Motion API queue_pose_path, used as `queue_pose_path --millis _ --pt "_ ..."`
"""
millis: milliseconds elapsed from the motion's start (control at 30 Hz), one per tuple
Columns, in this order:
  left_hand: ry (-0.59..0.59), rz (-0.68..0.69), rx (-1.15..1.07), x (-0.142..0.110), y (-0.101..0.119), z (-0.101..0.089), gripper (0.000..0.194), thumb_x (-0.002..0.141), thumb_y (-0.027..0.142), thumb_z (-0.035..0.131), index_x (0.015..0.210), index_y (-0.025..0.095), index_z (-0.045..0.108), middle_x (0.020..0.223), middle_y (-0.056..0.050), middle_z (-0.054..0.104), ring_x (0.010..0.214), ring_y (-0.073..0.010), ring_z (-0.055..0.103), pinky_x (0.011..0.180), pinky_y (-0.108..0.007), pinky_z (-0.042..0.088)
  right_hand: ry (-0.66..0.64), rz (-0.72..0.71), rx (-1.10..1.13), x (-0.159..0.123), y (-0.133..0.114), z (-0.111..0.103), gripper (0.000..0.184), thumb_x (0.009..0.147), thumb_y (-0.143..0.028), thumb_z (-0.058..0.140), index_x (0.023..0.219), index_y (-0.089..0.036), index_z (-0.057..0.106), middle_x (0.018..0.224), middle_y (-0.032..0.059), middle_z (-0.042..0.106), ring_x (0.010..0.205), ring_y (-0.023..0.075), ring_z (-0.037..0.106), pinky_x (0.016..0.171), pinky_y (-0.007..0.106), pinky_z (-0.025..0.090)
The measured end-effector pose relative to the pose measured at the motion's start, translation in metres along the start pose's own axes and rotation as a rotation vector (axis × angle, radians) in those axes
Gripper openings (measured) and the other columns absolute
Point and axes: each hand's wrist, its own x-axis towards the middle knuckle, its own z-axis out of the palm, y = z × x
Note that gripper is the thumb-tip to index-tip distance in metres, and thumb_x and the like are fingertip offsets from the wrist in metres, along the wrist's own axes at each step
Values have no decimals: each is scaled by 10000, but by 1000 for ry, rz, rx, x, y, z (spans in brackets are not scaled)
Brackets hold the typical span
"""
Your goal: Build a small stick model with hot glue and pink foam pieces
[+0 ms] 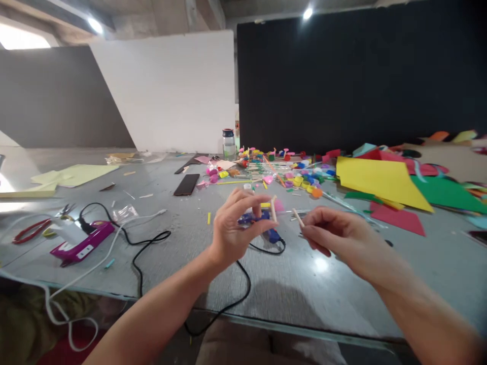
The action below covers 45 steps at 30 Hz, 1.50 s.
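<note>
My left hand (pixel 236 223) is closed in a pinch, with a short pale wooden stick (pixel 274 210) held upright between thumb and fingertips. To its right, my right hand (pixel 335 230) pinches another pale wooden stick (pixel 298 218), which tilts up and left toward the first. The two sticks are apart. Behind and below my left hand a blue glue gun (pixel 273 235) lies on the table, partly covered by my fingers. Its black cord (pixel 249 286) loops down over the table's front edge.
A purple power strip (pixel 85 243) with plugs and cables lies at left, beside red-handled pliers (pixel 32 230). A dark phone (pixel 186 184) rests farther back. Colourful bottle caps (pixel 304 180) and sticks are heaped behind my hands; yellow sheets (pixel 380 180) lie right. A bottle (pixel 229 145) stands at the back.
</note>
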Motion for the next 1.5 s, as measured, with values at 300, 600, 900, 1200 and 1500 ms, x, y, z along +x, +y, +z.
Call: queue_pose_path --millis 300,600,900,1200,1500 --pt "-16 98 90 -3 17 5 425 812 261 808 1219 254 688 776 15 601 788 -158 568 760 -325 514 47 6 374 -7 -19 41 233 909 -372 684 754 -230 583 629 -34 552 534 103 474 452 223 389" --pt "-45 126 122 0 19 5 407 836 291 787 1228 253 683 761 15 601 771 -155 579 745 -319 527 2 15 423 -10 -13 37 259 898 -386 717 753 -228 573 614 -37 554 518 106 498 446 229 415" --pt "-76 160 148 1 20 4 403 857 290 766 1246 250 668 755 17 606 778 -156 590 755 -322 536 -21 2 420 -8 -13 35 248 884 -372 735 739 -225 599 614 -32 572 508 101 496 434 217 417" --pt "-123 197 120 5 19 3 362 871 288 751 1219 241 666 758 19 611 795 -157 610 766 -323 545 -108 38 525 -5 -12 30 225 876 -339 746 748 -221 603 605 -26 624 463 85 492 396 188 386" --pt "-127 210 98 6 17 3 354 855 284 767 1186 191 684 759 7 623 794 -158 613 774 -333 551 -113 1 640 -6 -9 32 180 877 -313 755 776 -211 647 589 -42 590 447 69 489 378 169 367"
